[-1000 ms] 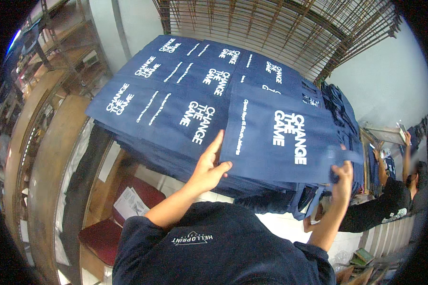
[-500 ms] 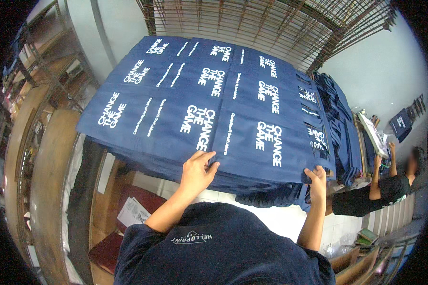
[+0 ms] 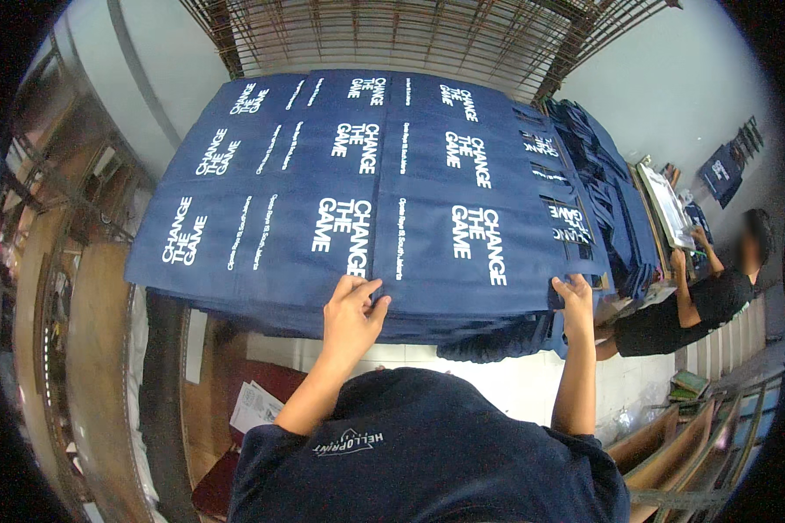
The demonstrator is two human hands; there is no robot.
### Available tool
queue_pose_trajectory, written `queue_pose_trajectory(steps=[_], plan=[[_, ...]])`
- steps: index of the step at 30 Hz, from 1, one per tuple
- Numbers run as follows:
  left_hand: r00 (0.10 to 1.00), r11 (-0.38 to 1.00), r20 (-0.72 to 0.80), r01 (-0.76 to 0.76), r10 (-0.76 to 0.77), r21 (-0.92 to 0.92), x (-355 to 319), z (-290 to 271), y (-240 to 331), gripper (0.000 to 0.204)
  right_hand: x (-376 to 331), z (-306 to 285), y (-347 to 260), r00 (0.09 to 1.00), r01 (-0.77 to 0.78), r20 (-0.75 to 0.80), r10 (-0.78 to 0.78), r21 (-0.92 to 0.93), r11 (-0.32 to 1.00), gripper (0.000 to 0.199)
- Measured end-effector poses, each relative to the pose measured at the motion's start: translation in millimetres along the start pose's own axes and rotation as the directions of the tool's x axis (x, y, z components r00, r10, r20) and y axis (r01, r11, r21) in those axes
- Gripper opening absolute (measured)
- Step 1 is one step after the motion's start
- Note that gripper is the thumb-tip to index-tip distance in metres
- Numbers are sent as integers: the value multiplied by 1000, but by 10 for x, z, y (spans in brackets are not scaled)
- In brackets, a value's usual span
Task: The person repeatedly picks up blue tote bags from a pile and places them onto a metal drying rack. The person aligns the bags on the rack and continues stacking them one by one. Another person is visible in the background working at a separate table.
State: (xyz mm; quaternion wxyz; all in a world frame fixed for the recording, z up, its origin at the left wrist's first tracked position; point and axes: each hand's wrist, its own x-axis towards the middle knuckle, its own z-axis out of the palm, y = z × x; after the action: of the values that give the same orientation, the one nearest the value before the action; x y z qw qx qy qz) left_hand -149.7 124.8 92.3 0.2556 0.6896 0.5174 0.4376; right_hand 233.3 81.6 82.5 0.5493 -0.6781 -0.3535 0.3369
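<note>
White-printed navy fabric panel (image 3: 430, 275) atop the near side of a fabric stack (image 3: 235, 317). Left hand (image 3: 351, 310): fingers curled, thumb slightly apart, at its left corner. Right hand (image 3: 575, 303): thumb near forefinger, right corner. Neither grip can be confirmed.

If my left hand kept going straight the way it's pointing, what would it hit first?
Your left hand would probably meet the near row of navy printed fabric first; its fingertips seem to be at that edge. Whether it would press in or slide over is unclear from this view.
</note>
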Motion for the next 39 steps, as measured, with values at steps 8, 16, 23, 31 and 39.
queue_pose_trajectory(steps=[8, 16, 23, 31, 39], plan=[[1000, 1000, 2, 26, -26, -10, -7, 22, -16, 25, -123, 79, -165, 999, 24, -45, -20, 88, 996, 49], [1000, 1000, -1, 13, -13, -26, -10, -6, 22, 22, -93, 55, -94, 993, 4, -116, 1, 40, 999, 59], [996, 992, 38, 84, -81, -92, -7, -9, 72, 22, -130, 70, -157, 987, -31, -155, 41, 66, 997, 61], [998, 997, 15, 67, -66, -46, -11, 2, 42, 27, -68, -72, -188, 973, -83, -205, 106, 117, 990, 65], [995, 987, -74, -49, 61, 154, -36, -133, 223, 52, 76, -611, 52, 844, 211, -530, 76, 460, 863, 69]])
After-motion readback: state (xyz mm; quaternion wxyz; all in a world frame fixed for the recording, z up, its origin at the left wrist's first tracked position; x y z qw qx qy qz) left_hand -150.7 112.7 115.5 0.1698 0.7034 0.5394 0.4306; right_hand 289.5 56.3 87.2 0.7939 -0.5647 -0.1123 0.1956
